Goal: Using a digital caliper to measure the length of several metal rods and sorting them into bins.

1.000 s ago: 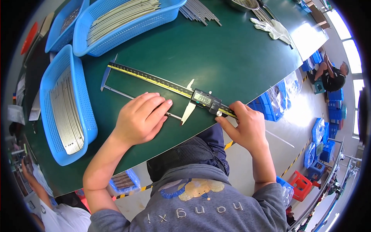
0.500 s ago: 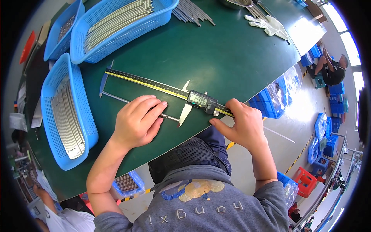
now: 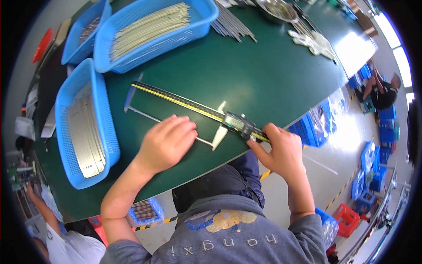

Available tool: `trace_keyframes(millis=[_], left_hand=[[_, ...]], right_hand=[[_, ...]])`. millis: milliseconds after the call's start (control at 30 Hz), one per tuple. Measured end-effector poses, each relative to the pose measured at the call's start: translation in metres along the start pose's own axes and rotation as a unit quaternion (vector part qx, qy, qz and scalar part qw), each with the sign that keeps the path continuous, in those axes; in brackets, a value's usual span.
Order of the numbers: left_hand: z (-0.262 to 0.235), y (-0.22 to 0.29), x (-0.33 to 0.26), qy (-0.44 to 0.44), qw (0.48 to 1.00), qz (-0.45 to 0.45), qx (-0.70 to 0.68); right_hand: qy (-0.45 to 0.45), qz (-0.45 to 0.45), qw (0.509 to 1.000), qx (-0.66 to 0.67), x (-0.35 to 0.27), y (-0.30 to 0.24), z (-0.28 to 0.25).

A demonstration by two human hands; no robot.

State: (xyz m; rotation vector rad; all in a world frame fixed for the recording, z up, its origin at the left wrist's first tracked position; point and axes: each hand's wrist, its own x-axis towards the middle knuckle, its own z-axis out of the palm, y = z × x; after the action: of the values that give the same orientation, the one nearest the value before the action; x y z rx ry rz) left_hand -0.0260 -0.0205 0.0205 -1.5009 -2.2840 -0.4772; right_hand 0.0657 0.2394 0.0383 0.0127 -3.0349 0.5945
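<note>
A digital caliper lies slantwise on the green table, its jaws spread wide. Between the jaws runs a thin metal rod, lying parallel to the caliper's beam. My left hand is closed over the middle of the rod and hides that stretch of it; the fingertips are tucked out of sight. At the beam's right end, my right hand pinches the caliper between thumb and fingers, close to the display housing.
Light rods fill a blue basket at left and a larger one behind it. Grey rods, a metal bowl and a white glove lie at the far side. A person sits at far right.
The table, baskets and caliper appear shifted slightly right and down in the picture. My left fingers have drawn closer together over the rod; my right hand keeps its pinch.
</note>
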Motion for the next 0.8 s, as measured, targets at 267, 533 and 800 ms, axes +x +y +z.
trace_keyframes(millis=[267, 533, 800], left_hand=[[-0.075, -0.024, 0.067, 0.08, 0.99, 0.069, 0.094], [0.0, -0.178, 0.104, 0.001, 0.973, -0.207, 0.099], [-0.027, -0.171, 0.082, -0.026, 0.946, -0.3, 0.117]], right_hand=[[0.031, 0.001, 0.999, 0.017, -0.002, 0.008, 0.005], [0.062, -0.038, 0.997, 0.029, -0.004, 0.003, 0.009], [0.062, -0.04, 0.997, -0.005, -0.004, 0.02, 0.014]])
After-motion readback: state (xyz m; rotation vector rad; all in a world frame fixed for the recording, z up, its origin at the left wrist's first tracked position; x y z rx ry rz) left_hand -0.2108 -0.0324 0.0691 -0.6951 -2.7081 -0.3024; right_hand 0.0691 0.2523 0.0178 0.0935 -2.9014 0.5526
